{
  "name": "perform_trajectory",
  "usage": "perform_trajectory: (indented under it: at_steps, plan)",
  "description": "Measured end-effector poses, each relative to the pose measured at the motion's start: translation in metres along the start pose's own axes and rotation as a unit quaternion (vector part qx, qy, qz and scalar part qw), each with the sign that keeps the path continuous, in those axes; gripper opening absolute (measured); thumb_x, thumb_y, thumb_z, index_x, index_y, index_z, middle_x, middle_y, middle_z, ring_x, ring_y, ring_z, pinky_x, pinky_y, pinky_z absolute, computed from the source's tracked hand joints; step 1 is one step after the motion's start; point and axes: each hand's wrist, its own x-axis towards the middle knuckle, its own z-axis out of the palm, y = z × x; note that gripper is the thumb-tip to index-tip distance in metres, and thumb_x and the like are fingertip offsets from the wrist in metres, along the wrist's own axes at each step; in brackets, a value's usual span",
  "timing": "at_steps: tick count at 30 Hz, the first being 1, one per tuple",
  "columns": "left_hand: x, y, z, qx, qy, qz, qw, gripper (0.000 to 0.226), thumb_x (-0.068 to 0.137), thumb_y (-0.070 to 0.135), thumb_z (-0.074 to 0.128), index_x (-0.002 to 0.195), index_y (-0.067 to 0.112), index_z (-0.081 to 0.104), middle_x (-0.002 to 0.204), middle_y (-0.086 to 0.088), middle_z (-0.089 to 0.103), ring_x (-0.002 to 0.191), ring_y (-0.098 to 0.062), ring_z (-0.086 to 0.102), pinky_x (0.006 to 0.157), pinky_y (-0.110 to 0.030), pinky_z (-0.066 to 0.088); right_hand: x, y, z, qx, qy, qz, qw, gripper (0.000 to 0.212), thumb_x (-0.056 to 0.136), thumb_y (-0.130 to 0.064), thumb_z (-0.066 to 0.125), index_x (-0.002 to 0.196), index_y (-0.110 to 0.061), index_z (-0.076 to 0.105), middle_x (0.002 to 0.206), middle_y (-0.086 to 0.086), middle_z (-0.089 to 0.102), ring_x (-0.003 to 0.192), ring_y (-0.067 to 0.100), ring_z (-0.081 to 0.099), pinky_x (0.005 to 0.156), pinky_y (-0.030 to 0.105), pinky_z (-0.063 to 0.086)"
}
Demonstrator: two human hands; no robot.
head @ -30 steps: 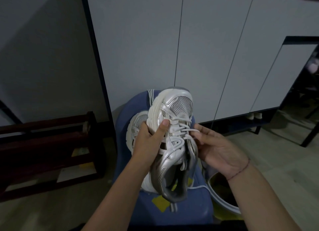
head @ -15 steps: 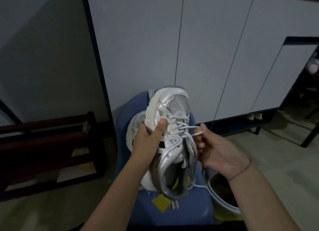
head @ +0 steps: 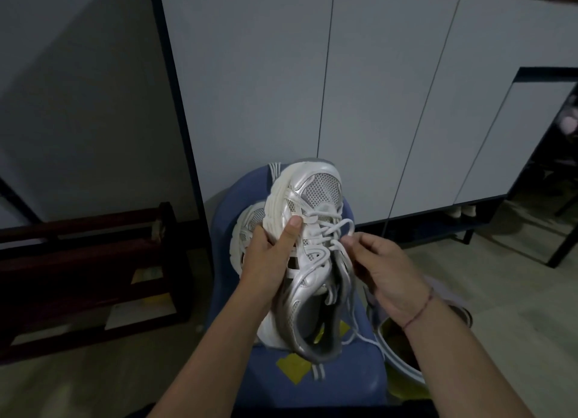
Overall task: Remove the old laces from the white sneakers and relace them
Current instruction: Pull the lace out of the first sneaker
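A white and silver sneaker (head: pixel 312 261) is held up over a blue stool, toe pointing away from me. My left hand (head: pixel 269 255) grips its left side, thumb pressed on the upper near the eyelets. My right hand (head: pixel 378 261) pinches a loop of the white lace (head: pixel 339 230) pulled out to the right of the eyelets. A loose lace end trails down across the stool by the heel. The second white sneaker (head: pixel 247 233) lies on the stool behind the held one, mostly hidden.
The blue stool (head: pixel 344 383) has yellow patches on its seat. A white bin (head: pixel 397 345) stands at its right. A dark wooden rack (head: pixel 87 261) sits on the floor at left. Grey cabinet doors (head: pixel 312 89) fill the wall behind.
My right hand went from open fingers at the lacing to pinching the lace and has drawn a loop out to the right. The sneaker shifted slightly left and up.
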Motion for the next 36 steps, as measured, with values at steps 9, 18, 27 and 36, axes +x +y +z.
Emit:
perform_trajectory:
  at_steps: [9,18,27,36]
  plan:
    - [-0.001,0.001,-0.002,0.009,-0.001,-0.002,1.0,0.049,0.074,0.059,0.067,0.112,0.029,0.059,0.107,0.009,0.071,0.099,-0.01,0.068,0.093,-0.037,0.054,0.004,-0.011,-0.022,0.309,-0.063,0.079,0.946,0.035,0.049,-0.027,0.092,0.069,-0.013,0.067,0.062,-0.003,0.052,0.051,0.006,0.05,0.047,0.017,0.045]
    - [-0.002,0.003,0.0,-0.015,-0.01,0.014,1.0,0.063,0.069,0.065,0.068,0.121,0.031,0.061,0.11,0.013,0.072,0.102,-0.006,0.068,0.095,-0.035,0.053,0.002,-0.002,-0.006,0.026,-0.007,-0.045,0.999,0.016,0.065,-0.013,0.069,0.081,-0.012,0.072,0.078,0.002,0.074,0.072,0.011,0.067,0.067,0.019,0.055]
    - [-0.003,0.002,0.001,-0.003,-0.005,-0.008,1.0,0.061,0.065,0.074,0.069,0.108,0.032,0.06,0.107,0.009,0.072,0.101,-0.012,0.068,0.097,-0.043,0.052,-0.003,-0.009,0.001,0.215,0.0,0.042,0.976,0.024,0.081,-0.014,0.057,0.058,-0.009,0.064,0.052,0.001,0.056,0.043,0.007,0.051,0.045,0.017,0.048]
    - [-0.003,0.001,0.0,-0.012,-0.011,-0.016,1.0,0.056,0.067,0.069,0.071,0.107,0.033,0.059,0.108,0.008,0.072,0.101,-0.014,0.069,0.094,-0.041,0.054,0.008,-0.012,-0.025,0.469,-0.035,0.013,0.883,0.036,0.045,-0.014,0.092,0.063,-0.014,0.061,0.055,-0.007,0.049,0.043,0.004,0.045,0.044,0.018,0.041]
